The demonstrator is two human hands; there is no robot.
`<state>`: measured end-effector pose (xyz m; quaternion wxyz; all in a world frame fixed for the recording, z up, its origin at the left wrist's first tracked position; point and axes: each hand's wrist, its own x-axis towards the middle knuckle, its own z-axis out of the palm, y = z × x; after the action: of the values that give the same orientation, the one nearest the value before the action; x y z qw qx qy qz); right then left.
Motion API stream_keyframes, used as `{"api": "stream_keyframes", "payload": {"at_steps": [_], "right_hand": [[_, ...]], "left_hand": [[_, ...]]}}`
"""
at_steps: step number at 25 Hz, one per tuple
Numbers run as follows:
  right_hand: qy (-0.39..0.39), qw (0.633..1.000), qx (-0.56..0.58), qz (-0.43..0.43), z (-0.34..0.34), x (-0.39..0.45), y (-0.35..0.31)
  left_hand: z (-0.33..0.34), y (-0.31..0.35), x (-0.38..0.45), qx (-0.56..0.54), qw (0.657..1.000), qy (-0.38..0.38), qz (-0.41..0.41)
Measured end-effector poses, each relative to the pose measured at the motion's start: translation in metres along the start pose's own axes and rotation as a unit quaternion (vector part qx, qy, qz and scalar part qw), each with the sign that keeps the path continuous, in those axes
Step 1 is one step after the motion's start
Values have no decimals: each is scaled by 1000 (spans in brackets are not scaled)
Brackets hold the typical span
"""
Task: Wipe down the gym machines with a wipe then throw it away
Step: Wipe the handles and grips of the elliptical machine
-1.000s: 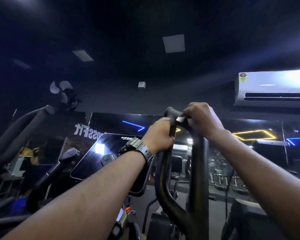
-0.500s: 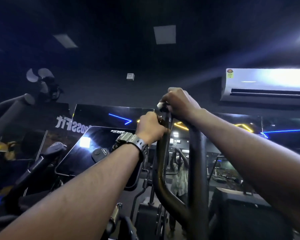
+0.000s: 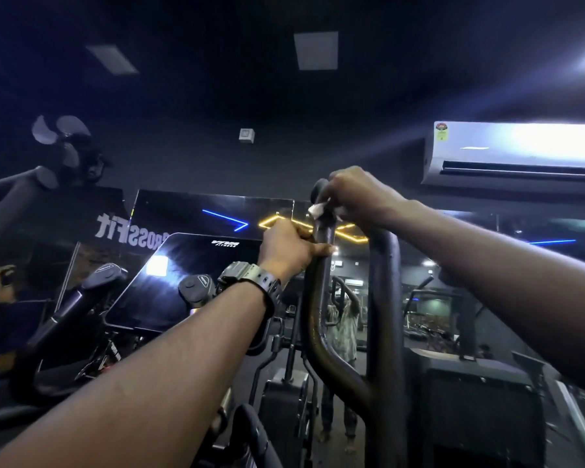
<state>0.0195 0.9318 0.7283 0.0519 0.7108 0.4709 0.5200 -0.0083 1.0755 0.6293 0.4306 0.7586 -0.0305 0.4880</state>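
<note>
The left hand (image 3: 289, 248), a chunky watch (image 3: 250, 282) on its wrist, has its grip wrapped round the curved, worn metal handlebar (image 3: 318, 298). At its 1 o'clock, the right hand (image 3: 358, 197) clamps a crumpled white wipe (image 3: 317, 209) against the bar's rounded top.

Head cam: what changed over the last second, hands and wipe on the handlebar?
The right hand stays wrapped over the top of the handlebar with the white wipe under its fingers; more of the wipe now shows at the bar's left side. The left hand keeps gripping the bar just below. Neither hand let go. The view shifted, mostly from head movement; the console is as before.
</note>
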Motion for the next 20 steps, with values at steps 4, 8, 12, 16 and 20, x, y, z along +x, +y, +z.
{"api": "stream_keyframes", "payload": {"at_steps": [4, 8, 12, 16, 20], "right_hand": [[62, 997, 35, 10, 12, -36, -26], [63, 996, 58, 5, 15, -48, -16], [114, 984, 72, 118, 24, -44, -31], [102, 989, 97, 51, 30, -79, -45], [117, 967, 59, 217, 23, -27, -33]], "left_hand": [[-4, -2, -7, 17, 1000, -14, 20], [-3, 3, -15, 40, 999, -9, 23], [-4, 9, -17, 57, 998, 0, 19], [-4, 6, -21, 86, 995, -30, 35], [-3, 10, -20, 104, 993, -44, 27]]}}
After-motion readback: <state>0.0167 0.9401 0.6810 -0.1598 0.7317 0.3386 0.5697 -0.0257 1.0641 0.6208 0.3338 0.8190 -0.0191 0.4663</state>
